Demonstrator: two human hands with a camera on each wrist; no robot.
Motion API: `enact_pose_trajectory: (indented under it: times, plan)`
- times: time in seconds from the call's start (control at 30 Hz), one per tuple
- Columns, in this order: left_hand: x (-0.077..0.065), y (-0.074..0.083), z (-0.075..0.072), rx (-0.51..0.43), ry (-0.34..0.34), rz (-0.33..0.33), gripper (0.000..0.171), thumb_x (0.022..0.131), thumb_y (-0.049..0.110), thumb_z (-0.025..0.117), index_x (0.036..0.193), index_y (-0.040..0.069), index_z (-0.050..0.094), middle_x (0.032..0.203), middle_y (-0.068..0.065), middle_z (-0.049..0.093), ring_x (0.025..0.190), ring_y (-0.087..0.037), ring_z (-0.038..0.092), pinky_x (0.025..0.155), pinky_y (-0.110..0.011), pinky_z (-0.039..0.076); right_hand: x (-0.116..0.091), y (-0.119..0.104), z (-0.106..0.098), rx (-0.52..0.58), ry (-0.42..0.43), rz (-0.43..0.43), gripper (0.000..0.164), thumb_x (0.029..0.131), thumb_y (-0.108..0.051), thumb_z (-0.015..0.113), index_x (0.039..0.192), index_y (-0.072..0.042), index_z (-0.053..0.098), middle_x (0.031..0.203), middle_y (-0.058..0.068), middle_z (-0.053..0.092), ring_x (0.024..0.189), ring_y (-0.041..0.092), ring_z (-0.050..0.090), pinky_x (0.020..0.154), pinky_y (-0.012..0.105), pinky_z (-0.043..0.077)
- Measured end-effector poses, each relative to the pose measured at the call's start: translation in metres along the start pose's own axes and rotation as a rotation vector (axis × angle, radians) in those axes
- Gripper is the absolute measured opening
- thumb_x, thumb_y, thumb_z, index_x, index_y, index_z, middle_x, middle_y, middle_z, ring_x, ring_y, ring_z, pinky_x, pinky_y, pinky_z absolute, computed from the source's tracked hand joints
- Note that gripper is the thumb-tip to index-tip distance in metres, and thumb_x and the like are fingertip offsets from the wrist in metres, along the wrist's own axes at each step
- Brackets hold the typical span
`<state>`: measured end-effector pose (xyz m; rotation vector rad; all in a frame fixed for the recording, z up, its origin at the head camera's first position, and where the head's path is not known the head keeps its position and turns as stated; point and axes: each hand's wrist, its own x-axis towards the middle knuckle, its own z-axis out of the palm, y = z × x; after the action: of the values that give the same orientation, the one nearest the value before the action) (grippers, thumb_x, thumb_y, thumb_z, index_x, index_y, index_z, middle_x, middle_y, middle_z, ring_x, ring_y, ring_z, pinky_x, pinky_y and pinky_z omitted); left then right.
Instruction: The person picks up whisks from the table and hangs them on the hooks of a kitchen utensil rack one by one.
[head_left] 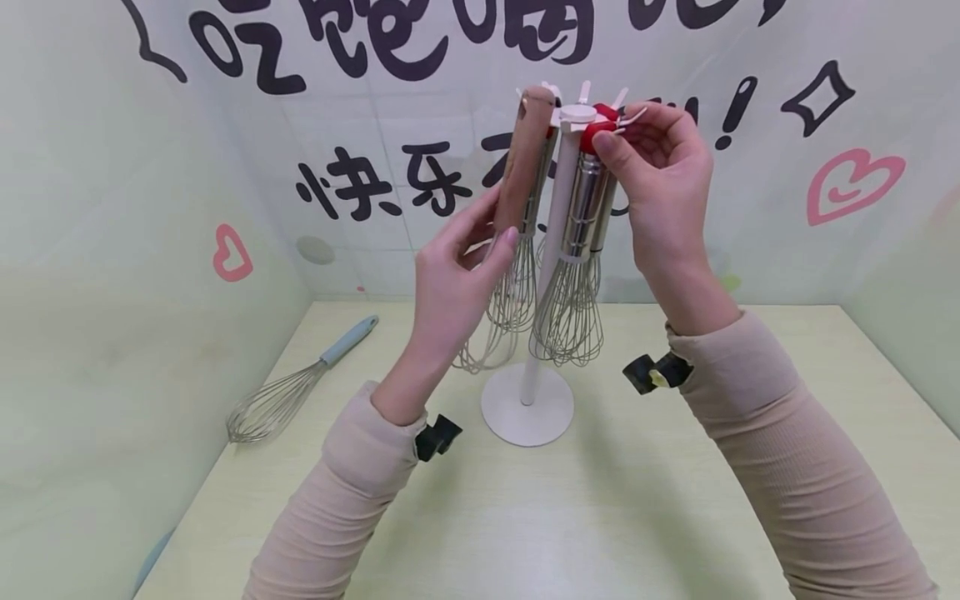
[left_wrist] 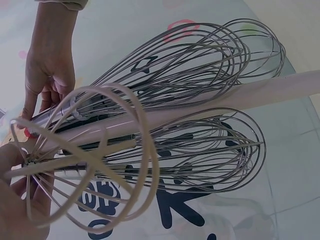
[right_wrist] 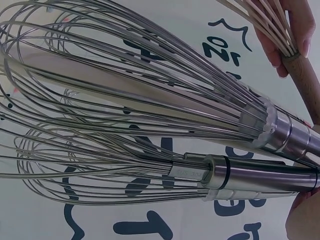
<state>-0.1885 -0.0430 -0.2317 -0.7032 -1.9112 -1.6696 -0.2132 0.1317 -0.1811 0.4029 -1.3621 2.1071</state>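
My left hand (head_left: 457, 267) grips a whisk with a brown wooden handle (head_left: 521, 162) low on the handle, handle end up. Its pale beige loops (left_wrist: 149, 145) hang downward and stand close to the camera in the left wrist view. The top of that handle is beside the head of a white hanging stand (head_left: 527, 400). My right hand (head_left: 667, 183) pinches the red end of a steel whisk (head_left: 585, 208) at one of the stand's hooks (head_left: 633, 117). Whether that whisk's loop sits on the hook is hidden by the fingers.
Other steel whisks hang around the pole, one with a steel handle (right_wrist: 265, 173) close to the right-hand whisk. A whisk with a blue handle (head_left: 348, 342) lies on the table (head_left: 660, 517) at the left. A wall covering with black lettering (head_left: 360, 187) stands behind.
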Motion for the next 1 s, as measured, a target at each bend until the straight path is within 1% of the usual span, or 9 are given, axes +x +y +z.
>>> enact_pose_trajectory:
  times: [0.2, 0.43, 0.67, 0.77, 0.87, 1.0]
  plan:
    - [0.0, -0.001, 0.001, 0.0, -0.006, -0.025, 0.045, 0.089, 0.004, 0.062, 0.134, 0.003, 0.054, 0.122, -0.017, 0.063, 0.102, -0.024, 0.065, 0.091, -0.021, 0.055, 0.0, 0.0, 0.0, 0.012, -0.005, -0.005, 0.023, 0.079, 0.006, 0.071, 0.095, -0.006, 0.061, 0.094, 0.005, 0.06, 0.091, 0.016, 0.055, 0.082, 0.018, 0.05]
    - [0.001, 0.002, -0.004, 0.003, -0.029, -0.031, 0.045, 0.088, 0.004, 0.064, 0.133, 0.004, 0.055, 0.121, -0.016, 0.065, 0.098, -0.023, 0.066, 0.088, -0.023, 0.057, -0.001, -0.001, 0.001, 0.013, -0.002, -0.004, 0.022, 0.079, 0.007, 0.071, 0.094, -0.006, 0.061, 0.094, 0.005, 0.06, 0.09, 0.016, 0.055, 0.082, 0.018, 0.05]
    - [0.0, 0.003, -0.005, -0.004, -0.038, -0.045, 0.046, 0.088, 0.004, 0.063, 0.134, 0.004, 0.054, 0.12, -0.016, 0.065, 0.1, -0.022, 0.066, 0.09, -0.021, 0.055, -0.002, -0.001, 0.001, 0.015, 0.005, 0.005, 0.022, 0.079, 0.006, 0.071, 0.095, -0.006, 0.061, 0.095, 0.005, 0.06, 0.092, 0.016, 0.055, 0.082, 0.018, 0.051]
    - [-0.001, 0.001, -0.006, -0.008, -0.043, -0.05, 0.045, 0.09, 0.007, 0.061, 0.135, 0.005, 0.053, 0.121, -0.016, 0.065, 0.102, -0.022, 0.065, 0.09, -0.022, 0.055, -0.001, -0.001, 0.001, 0.023, 0.005, 0.004, 0.022, 0.079, 0.006, 0.071, 0.095, -0.006, 0.061, 0.095, 0.005, 0.06, 0.092, 0.016, 0.055, 0.082, 0.018, 0.051]
    - [-0.003, -0.002, -0.008, -0.012, -0.045, -0.057, 0.042, 0.093, 0.009, 0.057, 0.134, 0.002, 0.053, 0.122, -0.017, 0.064, 0.105, -0.022, 0.064, 0.091, -0.022, 0.055, -0.001, 0.0, 0.001, 0.021, 0.008, 0.004, 0.022, 0.079, 0.006, 0.07, 0.096, -0.006, 0.061, 0.096, 0.005, 0.061, 0.092, 0.017, 0.055, 0.083, 0.018, 0.051]
    - [-0.004, -0.006, -0.013, 0.001, -0.021, -0.074, 0.039, 0.095, 0.013, 0.053, 0.131, 0.0, 0.055, 0.125, -0.016, 0.062, 0.11, -0.02, 0.062, 0.094, -0.022, 0.053, -0.001, 0.0, 0.0, 0.006, 0.011, 0.005, 0.022, 0.081, 0.004, 0.07, 0.099, -0.006, 0.062, 0.097, 0.005, 0.061, 0.094, 0.017, 0.055, 0.084, 0.017, 0.052]
